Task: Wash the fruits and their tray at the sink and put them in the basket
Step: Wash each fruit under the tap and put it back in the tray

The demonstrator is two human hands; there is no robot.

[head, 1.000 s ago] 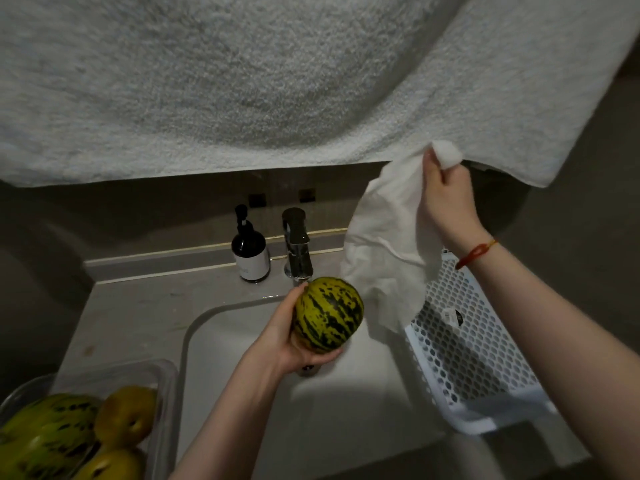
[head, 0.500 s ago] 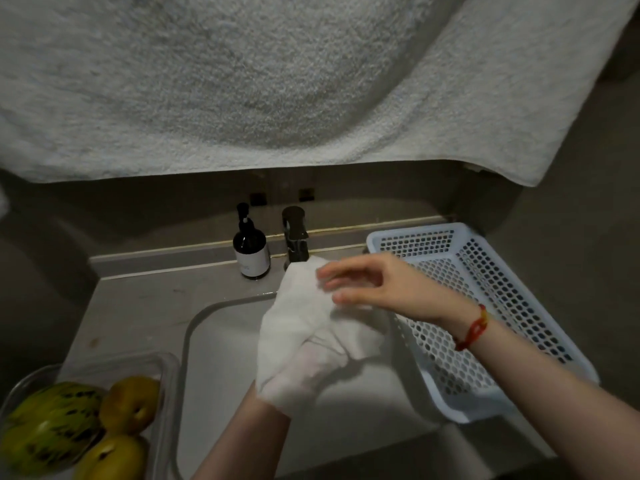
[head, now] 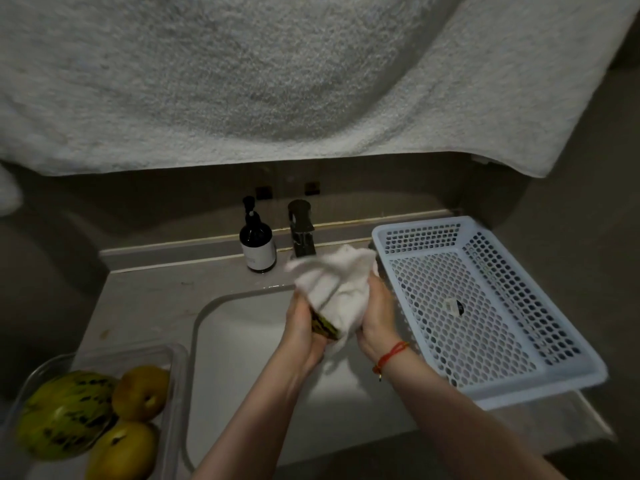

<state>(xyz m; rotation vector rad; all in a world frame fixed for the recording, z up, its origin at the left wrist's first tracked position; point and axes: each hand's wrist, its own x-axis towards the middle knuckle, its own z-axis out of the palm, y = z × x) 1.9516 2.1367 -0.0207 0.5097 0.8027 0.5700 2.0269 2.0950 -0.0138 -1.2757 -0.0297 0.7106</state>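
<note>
Both hands meet over the sink [head: 242,358], and between them sits the striped melon [head: 323,327], almost wholly swaddled in a white cloth [head: 341,289]; only a sliver of green-and-dark rind peeks out at the lower edge. The left hand [head: 303,332] cups the bundle from below and the side, fingers curled round it. The right hand [head: 375,318], a red cord at its wrist, wraps over the cloth from the other side, fingers curled against it. The bundle hangs just in front of the tap [head: 303,230], above the back of the basin.

At the worktop's right end lies the white basket [head: 519,386], with one small dark item on its mesh floor, too small and dim to name. At the front left corner, the clear tray [head: 176,362] holds another striped melon [head: 65,414] and two yellow pears [head: 140,393], all touching. A dark pump bottle [head: 257,242] stands at the back edge, just beside the tap. A pale towel [head: 242,81] hangs overhead.
</note>
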